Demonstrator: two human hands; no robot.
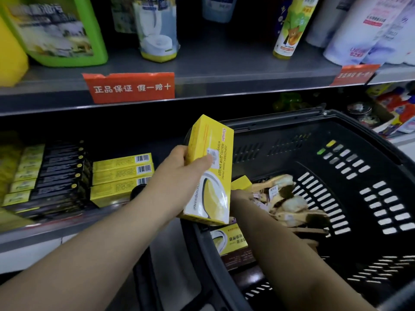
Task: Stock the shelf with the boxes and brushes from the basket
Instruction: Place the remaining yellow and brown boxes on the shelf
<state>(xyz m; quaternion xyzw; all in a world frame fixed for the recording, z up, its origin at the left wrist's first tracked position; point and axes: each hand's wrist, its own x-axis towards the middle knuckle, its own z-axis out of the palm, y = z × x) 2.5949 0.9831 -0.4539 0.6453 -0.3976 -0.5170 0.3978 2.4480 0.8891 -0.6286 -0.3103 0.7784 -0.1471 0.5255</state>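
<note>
My left hand [186, 167] grips a yellow box [211, 171] by its upper half and holds it upright over the near-left rim of the black basket [336, 122]. My right forearm reaches into the basket; my right hand [237, 197] is mostly hidden behind the held box, so its fingers do not show. Beside it a small yellow box corner [241, 183] sticks up. Several wooden brushes [289, 198] lie in a pile in the basket. Another yellow box [229, 241] lies flat under my right arm. On the lower shelf [45, 230] stands a stack of matching yellow boxes [121, 176].
Rows of black and yellow boxes [56, 176] fill the lower shelf to the left of the stack. The upper shelf carries a green jug [56, 30], bottles [157, 30], a spray can [292, 28] and a red label strip [130, 87]. Mixed packages [393, 113] sit right of the basket.
</note>
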